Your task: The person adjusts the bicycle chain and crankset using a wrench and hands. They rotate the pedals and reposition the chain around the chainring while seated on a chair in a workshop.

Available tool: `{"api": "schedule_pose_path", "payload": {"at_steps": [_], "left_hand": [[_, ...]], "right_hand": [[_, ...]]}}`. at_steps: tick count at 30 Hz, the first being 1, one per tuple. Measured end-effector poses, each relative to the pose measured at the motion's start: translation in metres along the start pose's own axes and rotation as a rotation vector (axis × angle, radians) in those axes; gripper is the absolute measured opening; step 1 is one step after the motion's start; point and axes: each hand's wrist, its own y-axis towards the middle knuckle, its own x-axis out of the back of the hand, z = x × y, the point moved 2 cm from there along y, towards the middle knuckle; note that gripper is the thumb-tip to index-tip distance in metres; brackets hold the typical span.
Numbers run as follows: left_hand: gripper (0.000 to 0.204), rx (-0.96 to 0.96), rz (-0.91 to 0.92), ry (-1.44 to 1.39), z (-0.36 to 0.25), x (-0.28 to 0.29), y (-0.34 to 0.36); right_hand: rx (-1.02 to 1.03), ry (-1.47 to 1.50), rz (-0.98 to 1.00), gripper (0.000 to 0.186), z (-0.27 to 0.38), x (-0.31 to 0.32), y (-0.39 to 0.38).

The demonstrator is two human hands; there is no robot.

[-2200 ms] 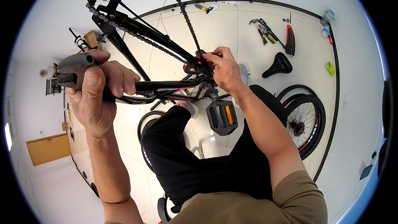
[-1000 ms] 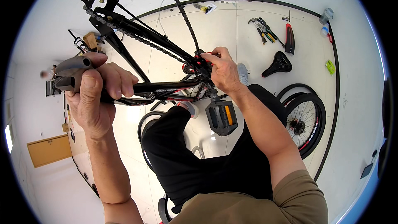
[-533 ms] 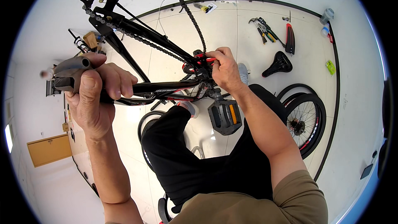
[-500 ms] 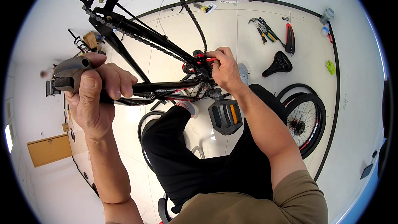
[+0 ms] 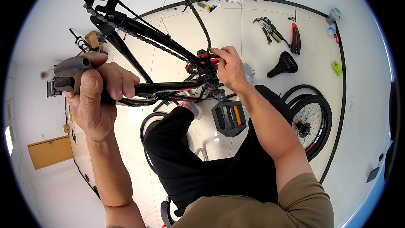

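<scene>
A black bicycle frame [image 5: 143,36] is tilted across the left and middle. My left hand [image 5: 95,97] is closed around the frame's near-left end, beside a dark grey open tube. My right hand [image 5: 231,69] is at the bottom bracket, its thumb and fingers pinched at the edge of the red chainring [image 5: 206,58]. The chain [image 5: 192,8] hangs down to the chainring beside those fingertips; the exact contact is hidden. Below my right hand, a black pedal [image 5: 228,118] with an orange reflector hangs from the crank.
Wheels [image 5: 310,124] lie on the right. A black saddle [image 5: 283,65], a red-and-black mudguard [image 5: 295,39] and hand tools [image 5: 270,29] rest on the floor. Bottles [image 5: 333,16] stand by the right wall. Another tire [image 5: 149,137] shows beside my left leg.
My right hand's fingers have shifted slightly on the chainring, and the hanging chain has moved a little to the right. My left hand stays on the frame.
</scene>
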Motion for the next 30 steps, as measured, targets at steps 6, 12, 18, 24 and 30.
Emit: {"api": "schedule_pose_path", "payload": {"at_steps": [6, 12, 18, 24, 30], "left_hand": [[0.04, 0.007, 0.0, -0.003, -0.001, 0.0, 0.0], [0.041, 0.016, 0.007, -0.029, 0.002, 0.005, -0.001], [0.039, -0.011, -0.015, -0.073, 0.002, 0.006, -0.001], [0.04, 0.008, 0.009, -0.014, 0.002, 0.003, -0.001], [0.04, 0.005, 0.029, -0.026, 0.003, 0.005, -0.002]], "right_hand": [[-0.058, 0.057, 0.044, 0.033, 0.003, 0.001, 0.004], [-0.068, -0.059, 0.135, 0.031, 0.007, 0.007, 0.02], [-0.043, 0.004, 0.202, 0.023, 0.01, 0.007, 0.024], [0.035, 0.04, 0.161, 0.018, 0.007, 0.005, 0.023], [0.113, -0.015, 0.13, 0.019, 0.005, 0.003, 0.021]]}}
